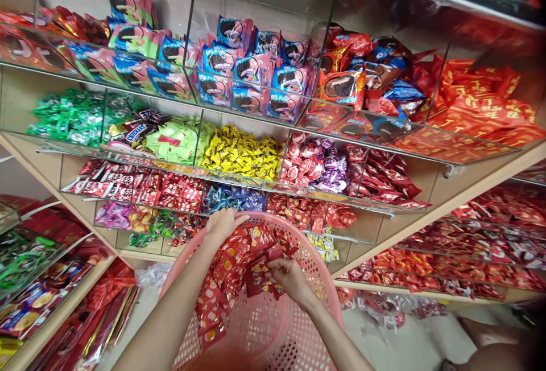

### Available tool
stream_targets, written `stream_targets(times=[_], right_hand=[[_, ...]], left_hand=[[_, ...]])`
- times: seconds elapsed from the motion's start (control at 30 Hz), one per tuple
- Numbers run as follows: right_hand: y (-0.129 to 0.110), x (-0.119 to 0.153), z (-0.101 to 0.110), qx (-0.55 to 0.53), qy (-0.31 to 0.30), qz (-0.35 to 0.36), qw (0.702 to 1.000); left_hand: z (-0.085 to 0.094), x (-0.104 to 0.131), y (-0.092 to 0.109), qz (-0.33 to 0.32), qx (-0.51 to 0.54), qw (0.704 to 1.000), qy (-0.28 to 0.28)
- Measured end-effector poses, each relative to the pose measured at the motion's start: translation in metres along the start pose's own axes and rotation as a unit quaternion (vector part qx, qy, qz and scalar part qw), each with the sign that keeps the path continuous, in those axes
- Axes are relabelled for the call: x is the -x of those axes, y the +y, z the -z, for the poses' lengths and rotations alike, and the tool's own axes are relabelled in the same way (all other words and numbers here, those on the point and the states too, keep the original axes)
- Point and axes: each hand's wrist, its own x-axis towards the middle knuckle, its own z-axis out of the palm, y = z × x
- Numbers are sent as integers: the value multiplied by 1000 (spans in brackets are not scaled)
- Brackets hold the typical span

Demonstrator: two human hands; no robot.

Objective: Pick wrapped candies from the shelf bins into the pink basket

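Observation:
A pink perforated plastic basket stands at the bottom centre, tilted toward the shelves. Many red candy packets lie against its far and left inner wall. My left hand is closed over the basket's far rim, at its upper left. Inside the basket, my right hand has its fingers bent at the red packets, with thumb and fingertips pinched at the edge of one. The basket's lower inside shows bare pink plastic.
Tiered shelves with clear dividers rise ahead, holding wrapped sweets and cookie packs. More candy shelves stand at right, another rack at left. Plastic bags lie on the floor. A person's leg shows lower right.

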Motion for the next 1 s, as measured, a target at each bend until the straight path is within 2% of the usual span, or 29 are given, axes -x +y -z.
stream_targets(times=[0.2,0.47,0.63,0.8,0.9,1.0], right_hand=[[-2,1,1,163,29,46,985],[-18,13,-7,376,93,184,903],[-14,11,-10,435,103,194,873],[-15,8,-13,485,125,153,852],[-29,10,-8,478,126,165,853],[-54,7,11,441,150,192,864]], left_hand=[[-2,-1,-1,2,4,1000,6],[-5,-3,-3,-15,-6,1000,24],[-5,-2,-3,-13,-1,1000,21],[-5,-2,-2,-6,7,1000,15],[-5,-1,-2,4,12,1000,11],[-6,-1,-2,2,11,1000,12]])
